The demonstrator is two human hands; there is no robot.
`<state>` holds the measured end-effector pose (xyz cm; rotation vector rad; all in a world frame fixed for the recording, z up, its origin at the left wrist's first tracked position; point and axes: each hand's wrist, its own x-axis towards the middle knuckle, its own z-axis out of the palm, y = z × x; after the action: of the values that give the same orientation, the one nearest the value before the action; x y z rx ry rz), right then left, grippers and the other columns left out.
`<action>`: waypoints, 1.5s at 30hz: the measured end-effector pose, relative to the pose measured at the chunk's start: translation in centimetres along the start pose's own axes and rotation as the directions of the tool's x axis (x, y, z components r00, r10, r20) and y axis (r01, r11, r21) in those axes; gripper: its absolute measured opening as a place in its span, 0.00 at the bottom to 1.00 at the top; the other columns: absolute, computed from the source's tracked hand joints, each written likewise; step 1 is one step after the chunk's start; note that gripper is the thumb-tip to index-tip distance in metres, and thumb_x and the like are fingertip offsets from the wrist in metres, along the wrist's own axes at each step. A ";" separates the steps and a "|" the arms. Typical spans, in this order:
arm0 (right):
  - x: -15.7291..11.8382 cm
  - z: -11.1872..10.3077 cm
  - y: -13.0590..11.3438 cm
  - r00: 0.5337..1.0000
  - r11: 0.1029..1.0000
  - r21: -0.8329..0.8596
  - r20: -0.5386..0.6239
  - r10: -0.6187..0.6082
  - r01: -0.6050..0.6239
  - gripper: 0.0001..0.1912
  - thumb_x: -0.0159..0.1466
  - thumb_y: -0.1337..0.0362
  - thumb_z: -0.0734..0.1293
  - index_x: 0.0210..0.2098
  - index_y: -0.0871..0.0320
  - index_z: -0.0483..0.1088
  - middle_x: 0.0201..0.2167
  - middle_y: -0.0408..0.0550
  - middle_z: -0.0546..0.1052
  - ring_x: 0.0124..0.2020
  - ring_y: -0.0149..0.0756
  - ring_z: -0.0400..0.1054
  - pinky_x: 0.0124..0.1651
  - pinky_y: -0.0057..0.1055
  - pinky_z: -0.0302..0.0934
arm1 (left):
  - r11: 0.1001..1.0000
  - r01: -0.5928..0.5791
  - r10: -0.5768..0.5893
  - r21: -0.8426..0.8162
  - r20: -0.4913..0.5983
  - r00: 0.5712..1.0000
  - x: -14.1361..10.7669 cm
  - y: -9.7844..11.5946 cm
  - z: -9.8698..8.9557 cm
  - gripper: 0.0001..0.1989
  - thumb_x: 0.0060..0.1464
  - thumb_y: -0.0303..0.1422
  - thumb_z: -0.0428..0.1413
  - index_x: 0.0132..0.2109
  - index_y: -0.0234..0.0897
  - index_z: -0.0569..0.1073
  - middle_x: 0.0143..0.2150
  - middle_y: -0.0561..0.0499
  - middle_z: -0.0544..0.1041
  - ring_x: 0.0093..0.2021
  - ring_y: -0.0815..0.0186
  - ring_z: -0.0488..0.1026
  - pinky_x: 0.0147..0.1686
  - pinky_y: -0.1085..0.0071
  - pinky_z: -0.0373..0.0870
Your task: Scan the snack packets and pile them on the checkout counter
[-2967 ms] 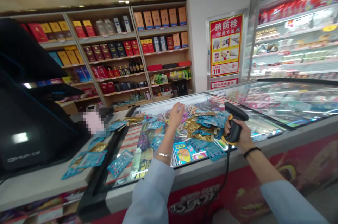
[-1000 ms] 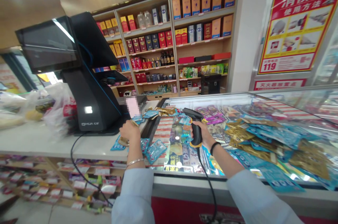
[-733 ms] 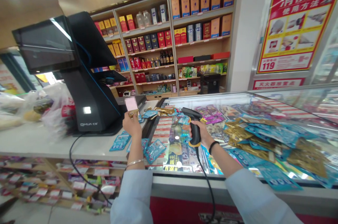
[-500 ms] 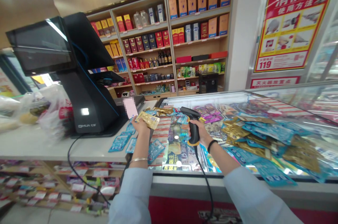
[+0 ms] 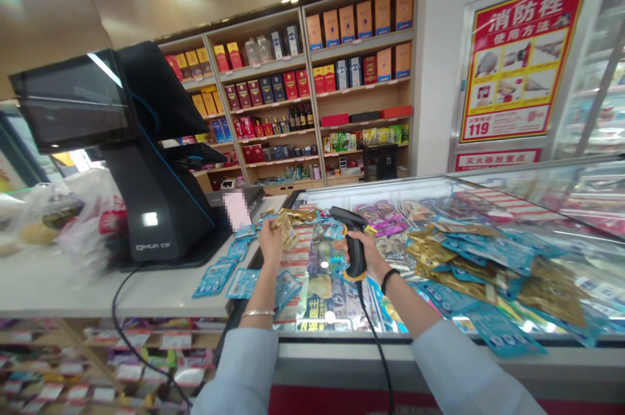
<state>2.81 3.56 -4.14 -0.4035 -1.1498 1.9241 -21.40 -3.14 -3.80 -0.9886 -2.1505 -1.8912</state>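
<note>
My right hand (image 5: 368,255) is wrapped round the grip of a black and yellow barcode scanner (image 5: 355,249), held above the glass counter with its head pointing left. My left hand (image 5: 270,242) pinches a gold snack packet (image 5: 287,234) by its left end, to the left of the scanner. Below and left of that hand lie blue packets (image 5: 215,277). Further gold packets (image 5: 299,214) rest just behind it. A large heap of gold and blue packets (image 5: 488,258) covers the counter to the right of my right hand.
A black checkout terminal (image 5: 161,206) stands on the white counter (image 5: 161,291) at left, beside plastic bags (image 5: 88,219). The scanner's cord (image 5: 375,330) hangs over the front edge. Shelves of boxes (image 5: 312,89) line the back wall.
The gold packet in my left hand has turned to hang more steeply, its far end lower. My right hand keeps the scanner in nearly the same place. The view has tilted up slightly.
</note>
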 end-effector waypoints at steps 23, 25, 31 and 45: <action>0.0 -0.2 0.1 0.997 0.996 -0.069 0.053 0.051 -0.047 0.10 0.50 0.57 0.67 0.23 0.57 0.66 0.12 0.41 0.68 0.11 0.30 0.61 0.13 0.26 0.56 | 0.854 0.057 -0.048 -0.517 0.031 0.998 0.0 0.1 0.6 0.15 0.54 0.34 0.54 0.49 0.37 0.64 0.46 0.44 0.73 0.44 0.62 0.76 0.40 0.62 0.79; 0.0 -0.2 0.1 0.998 0.997 -0.069 0.051 0.048 -0.044 0.10 0.50 0.57 0.67 0.24 0.57 0.66 0.12 0.41 0.68 0.11 0.30 0.61 0.12 0.26 0.56 | 0.853 0.056 -0.054 -0.519 0.019 0.998 0.0 0.2 0.5 0.17 0.54 0.33 0.54 0.50 0.37 0.64 0.47 0.44 0.73 0.44 0.62 0.76 0.39 0.61 0.79; -0.1 -0.1 0.1 0.998 0.997 -0.063 0.031 0.054 -0.052 0.10 0.50 0.57 0.67 0.24 0.56 0.64 0.12 0.41 0.68 0.10 0.30 0.61 0.12 0.26 0.55 | 0.851 0.076 -0.076 -0.520 0.022 0.997 -0.1 0.3 0.3 0.18 0.53 0.33 0.54 0.51 0.38 0.64 0.48 0.43 0.74 0.44 0.60 0.76 0.39 0.61 0.79; -0.3 -0.1 -0.4 0.998 0.998 -0.034 0.011 0.054 -0.054 0.12 0.48 0.56 0.68 0.23 0.57 0.65 0.13 0.41 0.69 0.10 0.30 0.61 0.12 0.26 0.55 | 0.815 0.066 -0.047 -0.575 0.047 0.998 -0.3 -0.2 0.7 0.17 0.51 0.38 0.57 0.47 0.37 0.66 0.45 0.45 0.74 0.42 0.61 0.77 0.39 0.63 0.78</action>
<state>3.25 3.46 -3.91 -0.4462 -1.1911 1.9581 -21.00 -2.63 -4.31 -1.0424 -1.6404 -2.6558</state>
